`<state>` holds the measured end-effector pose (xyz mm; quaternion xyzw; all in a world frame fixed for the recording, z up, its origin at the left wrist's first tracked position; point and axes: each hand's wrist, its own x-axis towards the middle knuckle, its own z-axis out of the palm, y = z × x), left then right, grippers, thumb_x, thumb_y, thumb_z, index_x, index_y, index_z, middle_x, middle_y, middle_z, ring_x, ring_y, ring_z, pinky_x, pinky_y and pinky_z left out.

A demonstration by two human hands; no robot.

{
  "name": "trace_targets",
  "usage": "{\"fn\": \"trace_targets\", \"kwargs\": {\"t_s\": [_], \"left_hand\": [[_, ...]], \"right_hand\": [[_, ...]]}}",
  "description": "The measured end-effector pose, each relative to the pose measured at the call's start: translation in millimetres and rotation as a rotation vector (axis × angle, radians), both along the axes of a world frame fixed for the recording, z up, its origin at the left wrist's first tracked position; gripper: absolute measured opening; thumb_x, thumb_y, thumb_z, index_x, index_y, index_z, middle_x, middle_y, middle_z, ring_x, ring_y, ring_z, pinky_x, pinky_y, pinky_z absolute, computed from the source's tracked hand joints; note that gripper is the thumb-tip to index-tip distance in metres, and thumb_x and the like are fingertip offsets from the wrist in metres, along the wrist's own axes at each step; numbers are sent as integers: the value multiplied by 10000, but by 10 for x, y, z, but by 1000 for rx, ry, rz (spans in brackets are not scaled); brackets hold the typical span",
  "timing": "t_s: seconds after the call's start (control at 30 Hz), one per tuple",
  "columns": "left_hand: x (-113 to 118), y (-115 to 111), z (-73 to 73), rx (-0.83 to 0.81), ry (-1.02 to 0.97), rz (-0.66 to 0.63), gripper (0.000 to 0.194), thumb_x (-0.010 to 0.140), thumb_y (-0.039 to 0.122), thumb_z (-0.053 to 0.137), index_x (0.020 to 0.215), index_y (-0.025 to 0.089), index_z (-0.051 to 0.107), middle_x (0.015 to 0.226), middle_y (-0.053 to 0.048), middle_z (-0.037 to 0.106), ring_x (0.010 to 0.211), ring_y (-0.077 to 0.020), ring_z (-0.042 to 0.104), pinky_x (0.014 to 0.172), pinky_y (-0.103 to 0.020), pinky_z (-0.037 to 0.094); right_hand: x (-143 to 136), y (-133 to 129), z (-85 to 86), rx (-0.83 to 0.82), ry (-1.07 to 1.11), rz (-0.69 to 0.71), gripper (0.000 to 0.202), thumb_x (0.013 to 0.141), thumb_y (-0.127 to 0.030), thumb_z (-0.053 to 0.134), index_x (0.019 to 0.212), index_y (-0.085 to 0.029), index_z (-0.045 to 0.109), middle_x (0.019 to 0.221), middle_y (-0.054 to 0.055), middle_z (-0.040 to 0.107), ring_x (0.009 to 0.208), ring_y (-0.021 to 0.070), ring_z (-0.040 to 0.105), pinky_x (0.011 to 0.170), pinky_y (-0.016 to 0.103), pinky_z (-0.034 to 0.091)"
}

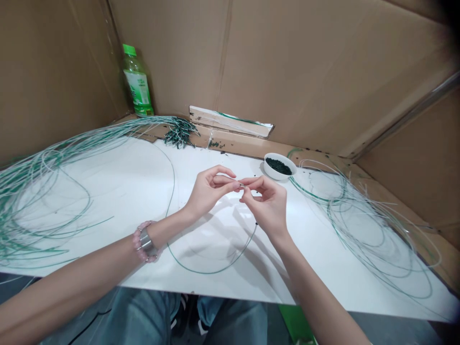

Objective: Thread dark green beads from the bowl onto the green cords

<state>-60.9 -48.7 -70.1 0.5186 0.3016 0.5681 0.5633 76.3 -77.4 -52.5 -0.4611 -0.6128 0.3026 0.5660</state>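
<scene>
Over the middle of the white tabletop, my left hand (212,191) and my right hand (265,199) meet at their fingertips. Both pinch the end of a thin green wire (210,272); its tip is small and mostly covered by the fingers. From there the wire hangs in a wide loop below my hands and curves up past my left wrist toward the back. A small black piece (256,224) sits on the wire just under my right palm. Beyond my right hand stands a white bowl (266,168) of tiny dark pieces (279,166).
A large bundle of green and white wires (53,158) spreads over the left, its dark-tipped ends (179,132) gathered at the back. Looser wire coils (359,230) lie at right. Cardboard walls (287,62) enclose the table; a green bottle (138,86) stands in the back left corner.
</scene>
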Motion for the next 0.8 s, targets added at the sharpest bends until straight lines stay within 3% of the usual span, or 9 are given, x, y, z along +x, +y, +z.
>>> {"fn": "trace_targets", "kwargs": {"t_s": [0.37, 0.8], "left_hand": [[7, -26, 9, 58, 52, 87, 229, 635, 238, 759, 760, 152, 588, 663, -17, 715, 677, -168, 690, 668, -256, 539], [22, -33, -2, -40, -32, -6, 228, 648, 258, 747, 769, 156, 583, 651, -6, 712, 652, -155, 680, 691, -272, 529]], "right_hand": [[-41, -46, 7, 66, -106, -48, 104, 691, -134, 591, 623, -180, 526, 835, 46, 691, 807, 172, 664, 472, 179, 498], [-24, -33, -3, 12, -9, -59, 97, 713, -173, 607, 636, -169, 549, 838, 63, 686, 785, 178, 661, 483, 212, 514]]}}
